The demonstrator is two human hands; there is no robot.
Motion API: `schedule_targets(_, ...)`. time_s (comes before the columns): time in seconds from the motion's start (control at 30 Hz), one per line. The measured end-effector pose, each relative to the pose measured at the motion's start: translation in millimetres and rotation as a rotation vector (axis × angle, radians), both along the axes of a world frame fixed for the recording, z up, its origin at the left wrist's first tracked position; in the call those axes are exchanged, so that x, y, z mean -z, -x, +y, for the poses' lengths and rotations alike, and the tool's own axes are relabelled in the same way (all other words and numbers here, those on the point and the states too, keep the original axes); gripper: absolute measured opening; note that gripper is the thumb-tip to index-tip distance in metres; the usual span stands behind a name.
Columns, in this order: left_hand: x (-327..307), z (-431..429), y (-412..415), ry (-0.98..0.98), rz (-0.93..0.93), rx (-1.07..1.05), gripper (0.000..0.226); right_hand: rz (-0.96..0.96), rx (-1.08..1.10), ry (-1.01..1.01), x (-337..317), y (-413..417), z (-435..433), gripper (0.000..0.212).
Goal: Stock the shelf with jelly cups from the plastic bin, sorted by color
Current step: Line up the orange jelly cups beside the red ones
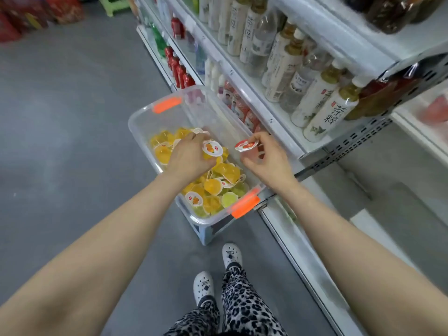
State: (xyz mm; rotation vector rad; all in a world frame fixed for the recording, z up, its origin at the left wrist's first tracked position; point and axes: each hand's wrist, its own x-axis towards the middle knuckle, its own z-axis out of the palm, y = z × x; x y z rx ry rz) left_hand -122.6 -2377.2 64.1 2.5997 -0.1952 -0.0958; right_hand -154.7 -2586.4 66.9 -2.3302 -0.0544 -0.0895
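Standing on a grey floor (60, 117) beside a white shelf (286, 132), a person reaches both bare arms toward a clear plastic bin (143, 112) that sits on a pale stool (206, 235) near the middle of the view. The bin carries an orange latch (166, 105) on its far end at about 12 o'clock and another orange latch (245, 206) on its near end at about 5 o'clock. Inside lies a heap of jelly cups (218, 187), mostly yellow and orange, with a few green ones toward the near end.

The left hand (190, 155) is down in the bin, fingers curled around an orange jelly cup (212, 148) whose white lid, printed with fruit, faces up at the hand's 3 o'clock side. The right hand (266, 158) hovers over the bin's shelf-side rim, thumb and fingers pinched on a red-lidded jelly cup (246, 145) held tilted at the hand's 10 o'clock. The two held cups are close together but apart.

At 1 o'clock from the bin, the shelf holds rows of tea bottles (322, 117) with white labels, and red bottles (180, 73) stand lower at 12 o'clock. At 6 o'clock are leopard-print trousers (242, 306) and white clogs (231, 255).
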Motion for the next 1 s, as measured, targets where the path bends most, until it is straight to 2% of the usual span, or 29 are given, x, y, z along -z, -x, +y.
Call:
schedule_targets(0.1,-21.2,-6.0,14.5,0.105,-0.022,0.019,0.043,-0.056,0.08,-0.043,-22.7,21.9,-10.5,0.033)
schedule_targets(0.23,-26.8,-16.6,27.7,0.18,-0.035,-0.004,0.037,-0.079,0.216,-0.104,-31.2,41.5,-13.8,0.03)
schedule_targets(0.4,-26.2,-10.5,36.6,0.248,-0.085,0.0,0.031,-0.086,0.26,-0.145,-32.9,53.8,2.8,0.03)
schedule_targets(0.67,-62.2,-32.3,45.2,0.323,-0.128,0.081,0.037,-0.174,0.365,-0.209,-73.1,97.7,-30.9,0.03)
schedule_targets(1.0,-111.4,-155.0,66.4,0.43,-0.203,0.379,0.045,-0.359,0.615,-0.184,-126.9,167.9,-135.1,0.033)
